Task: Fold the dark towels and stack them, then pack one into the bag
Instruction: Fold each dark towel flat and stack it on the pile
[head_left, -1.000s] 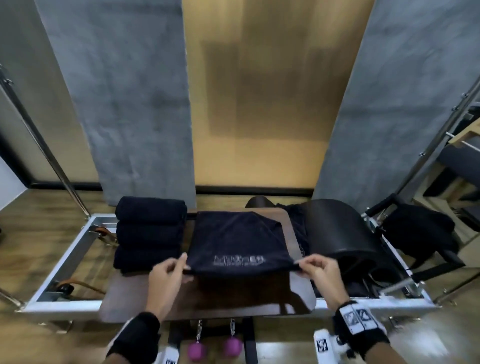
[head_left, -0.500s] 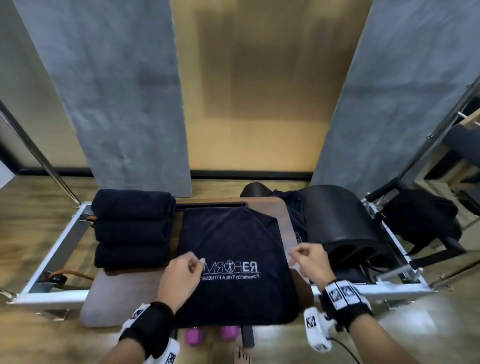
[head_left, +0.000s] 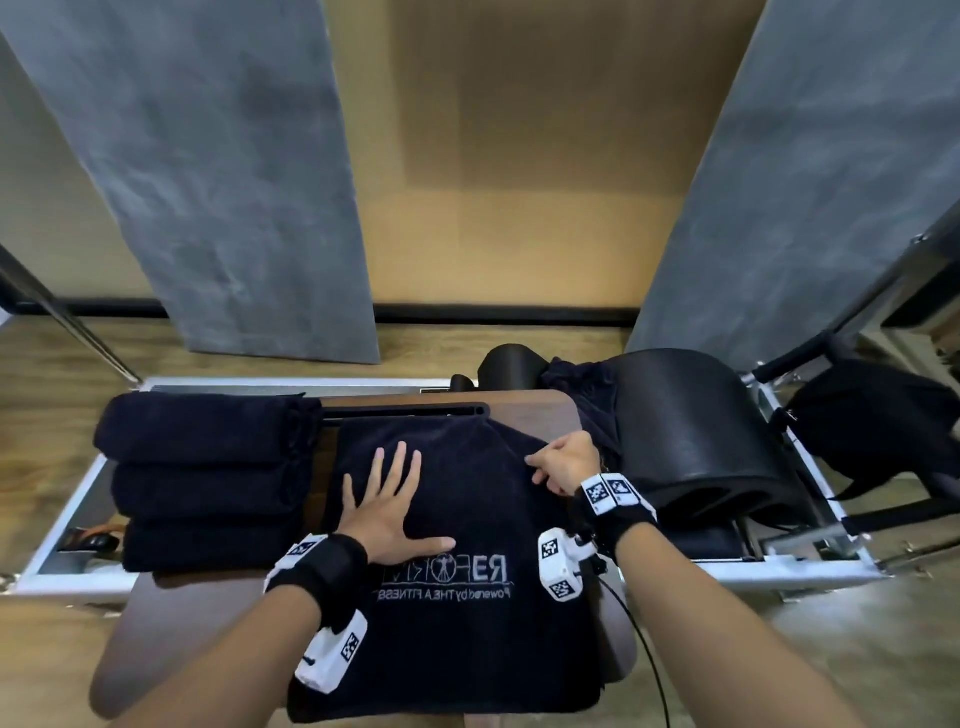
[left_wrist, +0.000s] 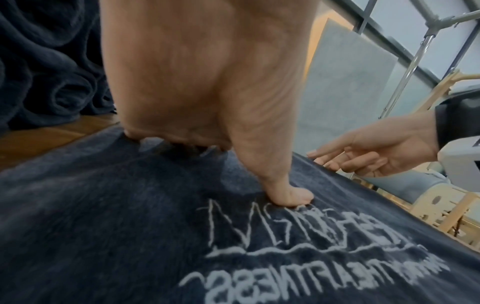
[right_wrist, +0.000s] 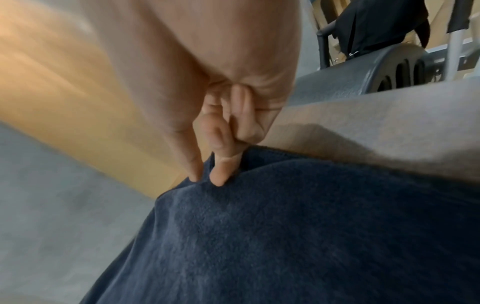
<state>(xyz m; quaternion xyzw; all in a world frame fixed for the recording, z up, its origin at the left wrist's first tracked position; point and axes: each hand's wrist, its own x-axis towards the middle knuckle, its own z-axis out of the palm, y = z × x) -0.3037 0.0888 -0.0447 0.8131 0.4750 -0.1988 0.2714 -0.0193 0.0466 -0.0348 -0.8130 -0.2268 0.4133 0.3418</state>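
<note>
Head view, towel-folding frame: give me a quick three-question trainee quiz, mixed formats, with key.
1. True or false: the left hand lies flat with spread fingers on the dark navy terry towel with white lettering.
2. Multiple choice: the right hand is A) pinching that towel's far right edge, B) resting on the black curved padded barrel, C) lifting the top folded towel.
3. Fill in: the stack of folded dark towels beside the left hand holds ___ towels.

Key: 1 true; 2 A; 3 three.
</note>
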